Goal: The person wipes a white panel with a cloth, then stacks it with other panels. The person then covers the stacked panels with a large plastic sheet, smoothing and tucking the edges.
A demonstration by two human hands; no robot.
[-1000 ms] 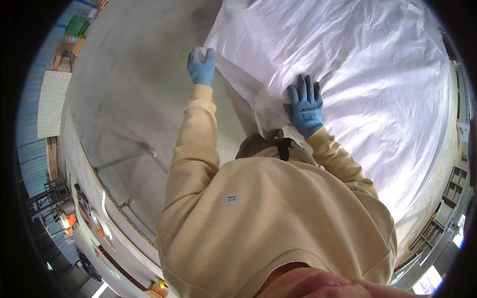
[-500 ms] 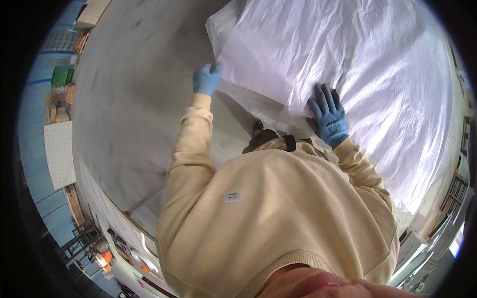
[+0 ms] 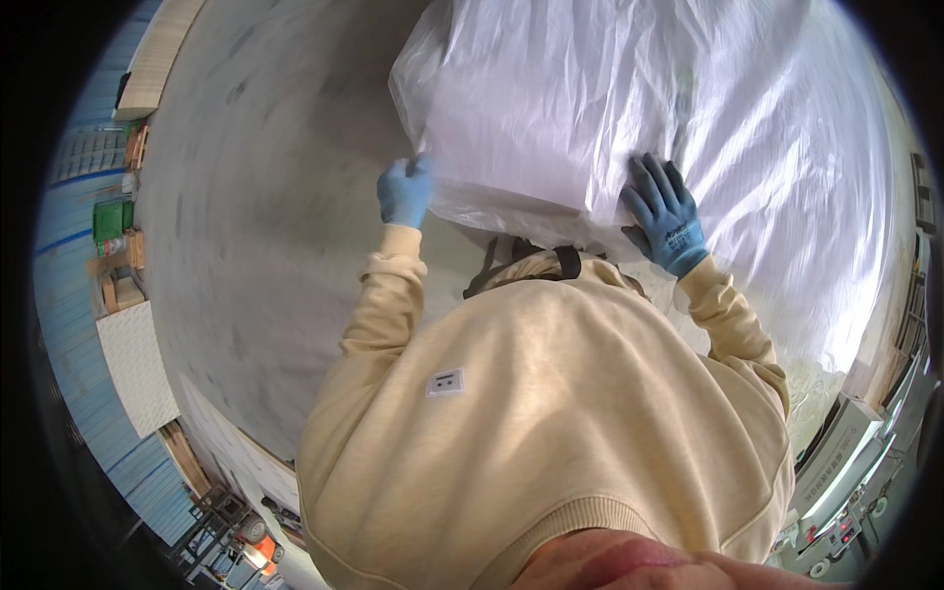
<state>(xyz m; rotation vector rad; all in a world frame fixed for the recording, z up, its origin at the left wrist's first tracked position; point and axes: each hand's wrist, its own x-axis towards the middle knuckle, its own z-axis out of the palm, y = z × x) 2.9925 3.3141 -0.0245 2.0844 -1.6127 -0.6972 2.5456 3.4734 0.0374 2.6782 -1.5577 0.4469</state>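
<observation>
A large sheet of thin, translucent white plastic film [image 3: 531, 108] drapes over something broad and flat-topped in front of me, its surface full of creases. At the left corner of the near edge, my left hand [image 3: 404, 192], in a blue glove, is closed on the film, knuckles up. My right hand [image 3: 664, 214], in a blue glove with darker fingers, lies on the film farther right, its fingers stretched out and slightly spread. A straight edge shows through the film between both hands. What lies underneath is mostly hidden.
Grey concrete floor [image 3: 265, 197] stretches to the left. Along the blue wall [image 3: 74, 295] stand a white panel [image 3: 140, 366], a green crate [image 3: 113, 220] and pieces of wood. An orange-and-black wheeled vehicle [image 3: 258, 551] is at the lower left, and a long grey machine [image 3: 836, 457] at the lower right.
My left hand and the film edge it holds have come a little nearer to me. My right hand remains spread on the film, slightly farther right in view. The surroundings have shifted with my head.
</observation>
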